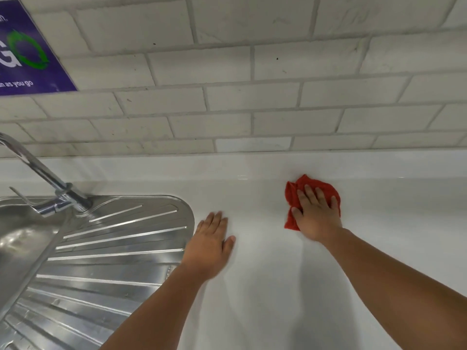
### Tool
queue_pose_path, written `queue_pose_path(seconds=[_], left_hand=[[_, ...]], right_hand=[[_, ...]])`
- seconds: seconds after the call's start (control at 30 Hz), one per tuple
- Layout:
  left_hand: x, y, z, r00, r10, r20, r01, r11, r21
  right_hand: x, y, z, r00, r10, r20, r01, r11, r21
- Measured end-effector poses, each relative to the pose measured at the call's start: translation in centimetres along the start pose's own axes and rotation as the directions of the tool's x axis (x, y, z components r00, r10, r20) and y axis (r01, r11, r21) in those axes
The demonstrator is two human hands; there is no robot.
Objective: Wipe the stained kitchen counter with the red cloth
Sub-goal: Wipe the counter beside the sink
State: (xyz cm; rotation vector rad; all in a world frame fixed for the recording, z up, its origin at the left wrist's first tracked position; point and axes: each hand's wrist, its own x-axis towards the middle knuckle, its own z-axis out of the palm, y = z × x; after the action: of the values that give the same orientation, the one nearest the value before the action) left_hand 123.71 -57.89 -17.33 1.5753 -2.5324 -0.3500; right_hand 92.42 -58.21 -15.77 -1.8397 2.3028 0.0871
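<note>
On the counter [265, 286], my right hand [316, 215] presses the red cloth [293, 195] flat, left hand [211, 246] spread; wiping seems underway, no stain visible.

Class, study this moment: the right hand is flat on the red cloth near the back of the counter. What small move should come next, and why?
Probably slide the right hand, palm pressed on the red cloth, toward the body across the white counter. The cloth lies bunched near the back wall, leaving the nearer surface uncovered, while the left hand rests flat beside the steel drainer. No stain is clearly visible.
</note>
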Motion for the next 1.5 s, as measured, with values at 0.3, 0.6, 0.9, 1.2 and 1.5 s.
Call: queue_pose_path(seconds=[0.3, 0.6, 0.9, 1.2, 1.5], left_hand=[[0.0, -0.7, -2.0, 1.000, -0.022, -0.003, 0.021, 0.995, -0.100], [-2.1, -4.0, -3.7, 0.992, -0.067, -0.104, 0.054, 0.991, -0.124], [-3.4, -9.6, -4.1, 0.971, -0.123, -0.207, 0.100, 0.988, -0.117], [-0.5, -8.6, -4.2, 0.964, -0.152, -0.219, 0.118, 0.980, -0.161], [5.7, 4.3, -1.7, 0.992, -0.117, -0.039, 0.102, 0.956, -0.275]], right_hand=[[-9.4, -9.7, 2.8, 0.859, -0.509, -0.052, 0.509, 0.860, -0.010], [-0.5, -13.3, 0.6, 0.915, -0.403, 0.021, 0.402, 0.915, 0.039], [6.8, -25.7, 0.0, 0.837, -0.546, 0.034, 0.544, 0.837, 0.060], [4.1, -22.7, 1.4, 0.834, -0.550, -0.052, 0.552, 0.832, 0.052], [-1.5, -12.4, 1.2, 0.939, -0.342, -0.029, 0.302, 0.782, 0.546]])
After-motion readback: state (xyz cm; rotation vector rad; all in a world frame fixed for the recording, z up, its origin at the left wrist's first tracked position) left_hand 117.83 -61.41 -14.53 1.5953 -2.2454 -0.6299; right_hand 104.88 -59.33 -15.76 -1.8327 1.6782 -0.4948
